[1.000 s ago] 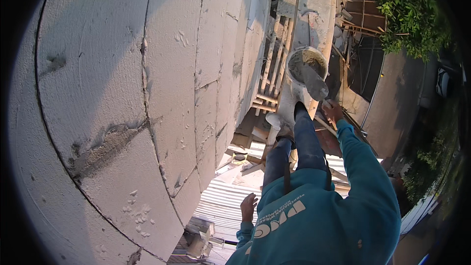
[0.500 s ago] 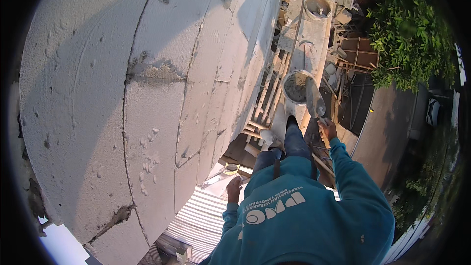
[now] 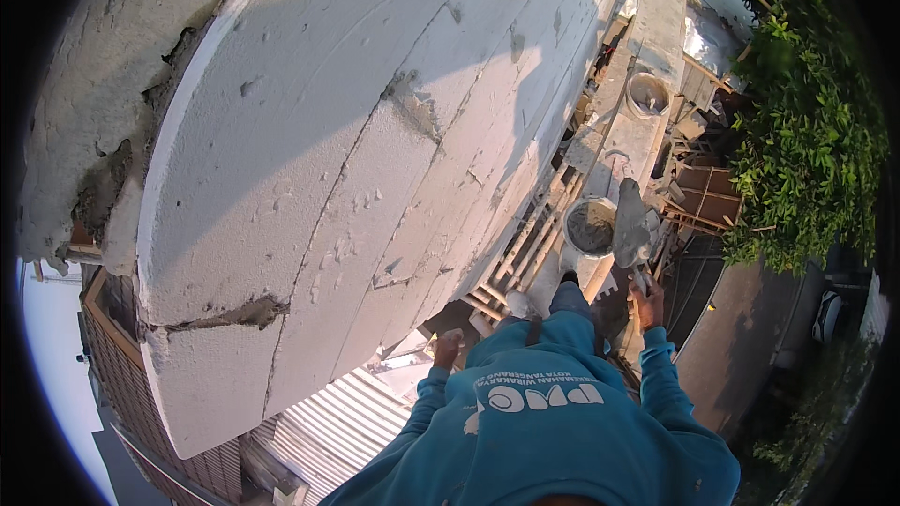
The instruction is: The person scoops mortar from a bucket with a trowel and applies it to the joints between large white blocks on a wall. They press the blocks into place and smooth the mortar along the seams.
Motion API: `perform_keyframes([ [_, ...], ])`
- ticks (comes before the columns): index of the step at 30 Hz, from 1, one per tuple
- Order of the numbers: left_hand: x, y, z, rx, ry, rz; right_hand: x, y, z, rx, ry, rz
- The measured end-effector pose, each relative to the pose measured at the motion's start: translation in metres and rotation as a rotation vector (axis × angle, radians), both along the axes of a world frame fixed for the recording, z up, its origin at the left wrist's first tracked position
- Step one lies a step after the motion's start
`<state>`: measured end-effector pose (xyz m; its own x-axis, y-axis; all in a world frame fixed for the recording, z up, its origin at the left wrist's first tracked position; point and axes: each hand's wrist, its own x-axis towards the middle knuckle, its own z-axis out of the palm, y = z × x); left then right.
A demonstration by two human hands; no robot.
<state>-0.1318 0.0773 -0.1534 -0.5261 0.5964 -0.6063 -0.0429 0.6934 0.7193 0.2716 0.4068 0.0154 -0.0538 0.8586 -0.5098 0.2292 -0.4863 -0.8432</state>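
My right hand (image 3: 647, 305) is closed round the handle of a trowel (image 3: 635, 225). The trowel's broad blade is grey with mortar and points away from me, beside a bucket of wet mortar (image 3: 592, 227). This bucket stands on the plank just past my feet. My left hand (image 3: 448, 349) hangs low near my left side, its fingers curled; whether anything is inside them is hidden. It is nearest the lower edge of a pale block wall (image 3: 309, 206), which has dark joints and a few chipped spots, and does not seem to touch it.
A second bucket (image 3: 648, 95) stands farther along the narrow plank walkway (image 3: 661, 28). Bamboo poles (image 3: 530, 234) lie between plank and wall. Leafy branches (image 3: 797, 131) and a road (image 3: 727, 309) far below are on the right. A corrugated roof (image 3: 347, 422) lies below left.
My view has swung left, showing more of the wall's end and the rough concrete beyond. The trowel has moved away from over the bucket to its right side, its blade now showing a mortar-covered face.
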Motion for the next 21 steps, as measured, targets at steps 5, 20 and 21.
perform_keyframes([
  [5,0.006,0.017,-0.01,0.028,0.246,-0.143,-0.018,0.036,0.056,0.545,-0.098,0.342],
  [20,0.069,-0.005,-0.069,-0.653,1.009,-0.298,-0.307,0.064,0.416,1.794,0.143,0.912],
  [21,0.076,-0.017,-0.076,-0.675,1.035,-0.257,-0.324,0.053,0.428,1.841,0.156,0.907],
])
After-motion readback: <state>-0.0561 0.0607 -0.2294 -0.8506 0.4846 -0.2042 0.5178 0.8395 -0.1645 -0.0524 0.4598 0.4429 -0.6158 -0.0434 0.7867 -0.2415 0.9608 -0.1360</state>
